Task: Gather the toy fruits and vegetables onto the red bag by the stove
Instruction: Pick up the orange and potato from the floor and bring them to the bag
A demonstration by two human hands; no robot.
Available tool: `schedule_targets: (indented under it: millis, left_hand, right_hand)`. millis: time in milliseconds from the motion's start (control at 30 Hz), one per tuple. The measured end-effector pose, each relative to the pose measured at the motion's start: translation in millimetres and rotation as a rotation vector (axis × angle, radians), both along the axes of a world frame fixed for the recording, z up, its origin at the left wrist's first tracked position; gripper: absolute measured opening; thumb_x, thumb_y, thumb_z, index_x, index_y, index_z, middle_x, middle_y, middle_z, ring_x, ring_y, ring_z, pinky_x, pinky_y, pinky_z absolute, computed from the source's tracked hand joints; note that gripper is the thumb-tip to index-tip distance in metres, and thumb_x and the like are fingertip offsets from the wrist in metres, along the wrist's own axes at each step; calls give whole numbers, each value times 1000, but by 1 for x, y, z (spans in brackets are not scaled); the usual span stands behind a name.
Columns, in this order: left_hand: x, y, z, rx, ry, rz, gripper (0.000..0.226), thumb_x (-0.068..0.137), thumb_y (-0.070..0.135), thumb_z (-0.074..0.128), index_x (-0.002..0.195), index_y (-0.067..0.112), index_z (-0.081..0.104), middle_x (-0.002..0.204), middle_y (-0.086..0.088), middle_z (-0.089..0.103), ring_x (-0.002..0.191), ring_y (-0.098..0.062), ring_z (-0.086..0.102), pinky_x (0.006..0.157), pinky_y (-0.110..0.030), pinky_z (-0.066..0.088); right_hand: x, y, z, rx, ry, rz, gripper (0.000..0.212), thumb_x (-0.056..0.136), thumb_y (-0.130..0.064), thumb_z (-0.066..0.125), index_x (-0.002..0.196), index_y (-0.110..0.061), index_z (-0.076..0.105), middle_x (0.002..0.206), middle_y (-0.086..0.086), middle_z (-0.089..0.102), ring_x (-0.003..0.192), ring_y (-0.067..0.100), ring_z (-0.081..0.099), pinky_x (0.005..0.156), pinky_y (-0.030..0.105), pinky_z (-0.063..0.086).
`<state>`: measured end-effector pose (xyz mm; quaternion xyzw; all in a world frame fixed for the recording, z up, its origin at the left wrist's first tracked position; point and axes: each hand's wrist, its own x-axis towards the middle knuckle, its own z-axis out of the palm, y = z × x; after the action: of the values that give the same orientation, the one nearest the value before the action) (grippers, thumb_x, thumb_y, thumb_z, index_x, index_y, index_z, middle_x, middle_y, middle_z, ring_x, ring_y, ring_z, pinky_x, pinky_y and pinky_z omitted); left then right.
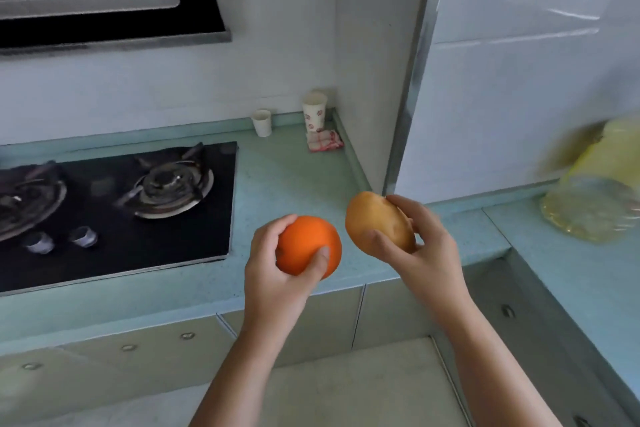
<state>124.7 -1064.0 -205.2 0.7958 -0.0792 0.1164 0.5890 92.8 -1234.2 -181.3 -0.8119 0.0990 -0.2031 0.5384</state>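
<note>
Left hand grips orange; right hand grips potato, both raised over counter edge.

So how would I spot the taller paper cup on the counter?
Start at the black glass gas stove and follow the pale green counter right to the back corner. There stands the tall white paper cup with red marks, just behind a folded red-and-white checked cloth. The small plain white paper cup to its left is shorter and unmarked.
</note>
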Motion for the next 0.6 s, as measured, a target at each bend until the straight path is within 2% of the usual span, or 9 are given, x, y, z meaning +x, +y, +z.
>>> schedule_targets:
  millis: [167,333,467,600]
  left_hand:
    - [-1,36,0,-19,1,128,52,61,55,63,109,44,49,116,23,48,104,10,47,81,-27,49]
    - [-7,72,1,-32,3,222,55,61,53,64,113,41,51,119,20,50,107,5,48,84,-32,51]
    - [-14,110,-1,-50,21,291,57,62,52,66,116,40,51,119,28,48,109,1,49,86,-41,51]
    - [-25,158,-3,-43,32,357,56,63,50,67,116,43,50,118,33,45,110,4,47,86,-38,51]
  right_hand:
    - [22,34,1,-6,-14,129,50,65,-41,66,113,-34,55,109,-16,56,96,-6,48,80,24,46]
    - [34,73,-1,-12,-17,235,52,63,-47,67,112,-36,55,108,-16,56,96,-5,50,77,23,45]
    - [40,112,0,-7,-7,296,59,57,-58,61,112,-37,54,110,-18,55,97,-7,48,79,26,48]
    - [40,161,1,-12,-20,359,58,57,-59,60,110,-39,54,110,-19,55,96,-8,48,78,24,46]
